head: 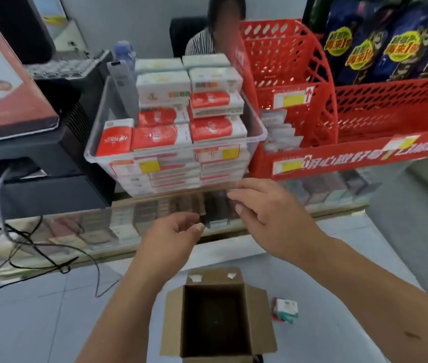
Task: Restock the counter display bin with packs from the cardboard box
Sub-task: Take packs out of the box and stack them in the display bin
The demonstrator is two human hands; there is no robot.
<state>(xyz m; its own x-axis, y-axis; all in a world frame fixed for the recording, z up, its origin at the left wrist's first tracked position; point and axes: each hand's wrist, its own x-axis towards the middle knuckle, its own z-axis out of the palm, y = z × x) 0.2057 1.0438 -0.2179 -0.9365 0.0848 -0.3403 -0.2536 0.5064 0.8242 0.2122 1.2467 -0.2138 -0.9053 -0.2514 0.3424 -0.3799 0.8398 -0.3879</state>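
A clear plastic display bin (95,150) stands on the glass counter, stacked high with red-and-white packs (160,136). Below it on the floor sits an open cardboard box (173,310) whose inside looks dark and bare. My left hand (173,234) hangs in front of the counter edge with fingers loosely curled, holding nothing. My right hand (267,210) reaches forward just under the bin's front, fingers relaxed and spread, also holding nothing. A small stack of packs (286,309) lies on the floor to the right of the box.
A red mesh rack (299,74) with dark snack bags stands right of the bin. A black register (37,153) with trailing cables (24,239) is on the left. A seated person (207,40) is behind the counter. The glass counter (102,226) shows goods beneath.
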